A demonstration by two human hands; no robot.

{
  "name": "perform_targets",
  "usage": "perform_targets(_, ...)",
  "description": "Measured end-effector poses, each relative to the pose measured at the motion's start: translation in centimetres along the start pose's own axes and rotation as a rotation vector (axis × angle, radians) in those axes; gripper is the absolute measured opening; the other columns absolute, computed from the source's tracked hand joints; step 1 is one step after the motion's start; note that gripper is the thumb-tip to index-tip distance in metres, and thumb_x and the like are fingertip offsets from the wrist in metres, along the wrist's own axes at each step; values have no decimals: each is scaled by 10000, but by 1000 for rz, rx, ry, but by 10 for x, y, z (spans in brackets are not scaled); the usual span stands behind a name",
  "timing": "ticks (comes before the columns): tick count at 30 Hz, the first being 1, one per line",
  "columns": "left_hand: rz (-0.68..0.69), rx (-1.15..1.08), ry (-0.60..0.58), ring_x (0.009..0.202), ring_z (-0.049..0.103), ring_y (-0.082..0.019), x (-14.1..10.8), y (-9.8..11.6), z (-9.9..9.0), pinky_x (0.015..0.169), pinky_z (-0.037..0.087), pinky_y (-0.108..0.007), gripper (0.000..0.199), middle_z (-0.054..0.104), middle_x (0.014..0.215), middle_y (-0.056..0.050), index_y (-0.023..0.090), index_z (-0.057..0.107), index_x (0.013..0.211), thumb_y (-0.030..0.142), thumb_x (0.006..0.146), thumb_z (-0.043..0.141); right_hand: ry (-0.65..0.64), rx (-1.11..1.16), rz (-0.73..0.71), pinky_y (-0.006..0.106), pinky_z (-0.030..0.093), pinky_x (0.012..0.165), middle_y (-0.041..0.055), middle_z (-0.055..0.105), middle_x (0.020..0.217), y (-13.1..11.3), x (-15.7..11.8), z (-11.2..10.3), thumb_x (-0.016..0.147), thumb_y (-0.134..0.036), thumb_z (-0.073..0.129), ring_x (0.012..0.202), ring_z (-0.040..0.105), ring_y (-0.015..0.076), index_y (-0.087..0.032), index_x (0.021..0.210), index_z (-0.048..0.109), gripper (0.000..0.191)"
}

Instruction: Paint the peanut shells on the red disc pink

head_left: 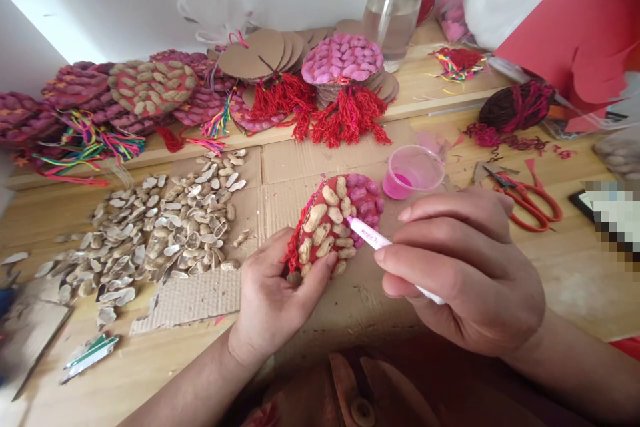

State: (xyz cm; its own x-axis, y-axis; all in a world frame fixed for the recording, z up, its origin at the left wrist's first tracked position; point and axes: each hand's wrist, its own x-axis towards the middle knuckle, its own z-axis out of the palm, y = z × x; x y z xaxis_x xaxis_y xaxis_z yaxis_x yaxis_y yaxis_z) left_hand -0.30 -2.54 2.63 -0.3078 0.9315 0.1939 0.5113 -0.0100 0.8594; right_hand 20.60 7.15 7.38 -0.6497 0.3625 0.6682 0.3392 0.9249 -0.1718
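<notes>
My left hand (280, 287) grips the lower left edge of a round craft disc covered in peanut shells (325, 220), its thumb lying across the front. Shells on the disc's right side are pink, while those on the left are plain tan, all on a red backing. Red yarn shows along the disc's left edge. Pinched in my right hand (460, 267) is a white acrylic marker (373, 235) with a pink tip. That tip points at the shells near the disc's middle, touching or very close to them. Behind the disc stands a clear cup (414, 173) with pink liquid.
Loose peanut shells (185, 227) spread over cardboard at left. Finished-looking shell discs (153, 88) and red tassels (347, 113) line the back ledge, near a water bottle (395, 13). Orange-handled scissors (525, 203), dark yarn (515, 107) and a blurred-out phone-like object (583, 203) lie at right.
</notes>
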Motion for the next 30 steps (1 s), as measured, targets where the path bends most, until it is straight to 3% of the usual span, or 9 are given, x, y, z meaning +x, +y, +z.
perform_targets(6,-189,-234,-10,759,740,-219,0,-5,2,714,590,-312,178,838,890,-49,195,813,972,350,885,820,43,2,-16,426,507,855,-36,769,867,5,-2,-1,1036,-291,623,941,725,201,-293,994,677,68)
perform_targets(13,-361,-494,-58,893,799,-261,3,-8,4,831,644,-353,263,861,1026,-87,179,824,1058,368,878,854,56,145,-12,433,486,892,4,757,922,12,-6,4,1012,-258,657,993,676,203,-200,1077,674,89)
perform_targets(20,-384,-624,-48,924,796,-242,4,-9,5,869,645,-343,216,854,1040,-73,193,827,1067,335,906,848,32,205,18,415,502,914,13,758,929,12,-6,7,1032,-263,646,999,671,195,-196,1054,687,81)
perform_targets(26,-391,-590,-50,818,783,-215,3,-5,5,793,647,-303,193,820,829,-38,186,830,1002,338,889,867,25,191,9,430,499,893,17,758,907,14,-6,7,1015,-267,663,970,679,207,-204,1050,679,73)
perform_targets(30,-385,-639,-49,919,796,-238,3,-10,6,873,649,-339,219,848,989,-61,198,828,1066,336,898,861,63,163,29,425,514,886,22,755,879,14,-6,6,1010,-229,651,940,689,205,-202,1014,672,34)
